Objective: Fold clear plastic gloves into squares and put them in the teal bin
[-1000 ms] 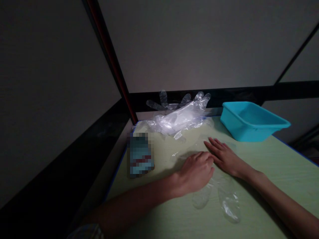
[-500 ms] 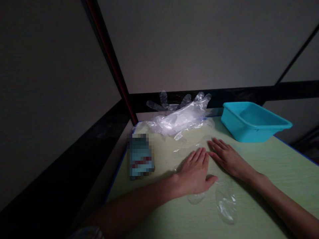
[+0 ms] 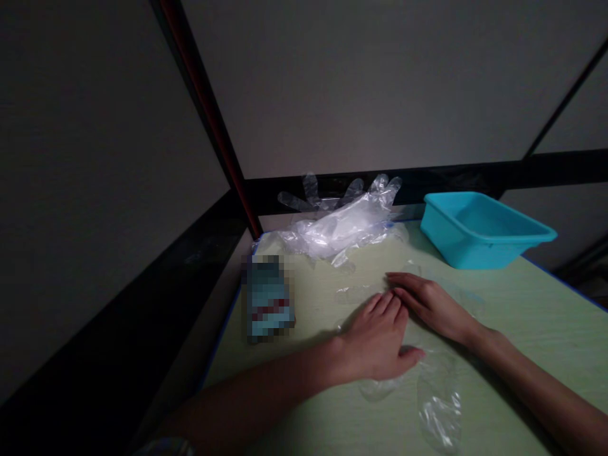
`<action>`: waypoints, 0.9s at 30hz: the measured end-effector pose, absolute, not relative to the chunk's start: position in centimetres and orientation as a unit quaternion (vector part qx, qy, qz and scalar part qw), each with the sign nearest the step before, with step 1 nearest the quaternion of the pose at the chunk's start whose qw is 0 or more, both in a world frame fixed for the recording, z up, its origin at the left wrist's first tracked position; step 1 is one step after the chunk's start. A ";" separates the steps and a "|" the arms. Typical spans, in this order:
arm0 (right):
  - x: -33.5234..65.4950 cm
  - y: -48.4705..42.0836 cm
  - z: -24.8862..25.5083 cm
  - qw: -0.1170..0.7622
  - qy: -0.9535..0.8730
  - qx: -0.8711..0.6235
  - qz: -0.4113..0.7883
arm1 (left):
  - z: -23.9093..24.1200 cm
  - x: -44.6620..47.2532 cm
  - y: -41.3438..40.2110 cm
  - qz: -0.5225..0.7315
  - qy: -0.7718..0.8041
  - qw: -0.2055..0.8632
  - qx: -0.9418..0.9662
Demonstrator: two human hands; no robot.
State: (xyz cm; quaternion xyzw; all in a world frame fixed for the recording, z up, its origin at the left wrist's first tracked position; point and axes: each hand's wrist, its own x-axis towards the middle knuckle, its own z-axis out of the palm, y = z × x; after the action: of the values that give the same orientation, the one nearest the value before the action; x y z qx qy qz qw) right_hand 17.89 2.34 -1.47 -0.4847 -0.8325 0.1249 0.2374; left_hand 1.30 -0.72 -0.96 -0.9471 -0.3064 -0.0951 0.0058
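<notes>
Tabletop (image 3: pixel 527 361), clear glove (image 3: pixel 441 406), long lobe toward wearer, left hand (image 3: pixel 377 339), right hand (image 3: pixel 439 310), fingers (image 3: pixel 392 308) extended, grasping nothing

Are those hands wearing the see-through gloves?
No, the left hand and right hand are both bare, with a clear plastic glove lying partly under the left hand.

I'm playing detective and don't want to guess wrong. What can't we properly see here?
In the head view:
Flat clear plastic: partly hidden under the left hand and right hand.
Pixelated object: blurry squares cover it, so I can't tell what it is.
Blue basin: its near side hides part of the inside.
Sleeve: cut off by the bottom edge.
</notes>
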 end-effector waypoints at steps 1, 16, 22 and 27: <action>18.0 2.4 -1.6 0.243 -0.831 -0.484 0.129 | -0.9 1.3 -0.7 -0.100 -0.307 0.000 -0.947; 19.1 3.4 -3.2 0.162 -0.863 -0.478 0.025 | -1.2 1.2 0.1 -0.128 -0.371 -0.038 -0.919; 19.3 3.6 -3.4 0.104 -0.855 -0.508 -0.025 | -1.8 1.1 0.0 -0.093 -0.384 0.001 -0.919; 19.4 3.6 -3.6 0.099 -0.848 -0.519 -0.035 | -1.9 0.9 0.0 -0.092 -0.387 0.001 -0.917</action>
State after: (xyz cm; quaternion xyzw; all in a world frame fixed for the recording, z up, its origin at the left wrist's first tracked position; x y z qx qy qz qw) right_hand 19.43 3.58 -3.58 -0.5193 -0.8481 -0.0352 0.0988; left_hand 0.90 0.01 -1.89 -0.9173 -0.3874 -0.0923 0.0010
